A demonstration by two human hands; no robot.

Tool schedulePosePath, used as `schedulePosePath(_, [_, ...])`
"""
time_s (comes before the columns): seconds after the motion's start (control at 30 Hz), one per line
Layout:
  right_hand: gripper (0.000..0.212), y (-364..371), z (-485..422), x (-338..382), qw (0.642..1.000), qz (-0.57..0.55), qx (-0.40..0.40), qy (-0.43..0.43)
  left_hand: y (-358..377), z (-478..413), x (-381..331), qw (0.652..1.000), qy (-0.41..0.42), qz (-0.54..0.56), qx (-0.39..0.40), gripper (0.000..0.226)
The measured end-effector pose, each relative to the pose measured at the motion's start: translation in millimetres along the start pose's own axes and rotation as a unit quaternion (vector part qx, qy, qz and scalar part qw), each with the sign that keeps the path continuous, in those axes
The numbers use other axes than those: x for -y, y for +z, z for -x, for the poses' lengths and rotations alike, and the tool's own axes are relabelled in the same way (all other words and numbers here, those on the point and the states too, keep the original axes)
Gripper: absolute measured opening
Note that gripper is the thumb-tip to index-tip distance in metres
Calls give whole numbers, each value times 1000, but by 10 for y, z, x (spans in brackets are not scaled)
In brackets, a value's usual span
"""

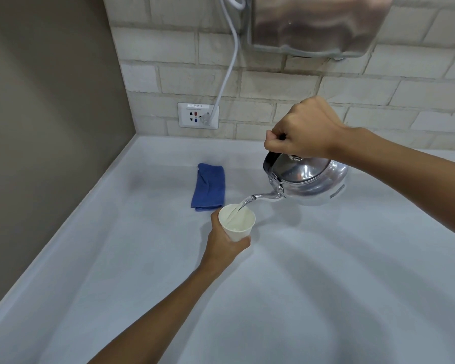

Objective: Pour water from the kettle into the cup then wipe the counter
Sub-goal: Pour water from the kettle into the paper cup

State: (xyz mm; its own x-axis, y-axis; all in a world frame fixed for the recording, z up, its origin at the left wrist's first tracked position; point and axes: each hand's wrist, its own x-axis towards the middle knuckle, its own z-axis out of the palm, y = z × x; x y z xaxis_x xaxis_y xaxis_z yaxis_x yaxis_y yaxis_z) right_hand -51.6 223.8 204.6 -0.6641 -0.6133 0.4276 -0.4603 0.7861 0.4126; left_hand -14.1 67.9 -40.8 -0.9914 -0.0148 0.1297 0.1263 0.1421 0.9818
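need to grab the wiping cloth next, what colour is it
Blue, plain; the folded cloth shows clearly in the head view.

Two bare forearms show, one from the lower edge of the view and one from the right edge. Neither carries a sleeve, cuff, watch, band or glove; whatever is worn higher up the arms lies outside the view. The left hand [222,241] shows its back and thumb side, with no ring to be seen. The right hand [304,130] shows its back and knuckles, likewise plain. Its nails look short and unpainted where visible. The upper arms and the body are out of view.
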Motion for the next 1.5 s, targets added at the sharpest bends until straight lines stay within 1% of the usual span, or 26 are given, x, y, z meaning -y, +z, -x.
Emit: schedulePosePath(1.5, [40,-18,22,-82,999,23,-10,-31,2,-1,-3,1000,-3,-8,0,77])
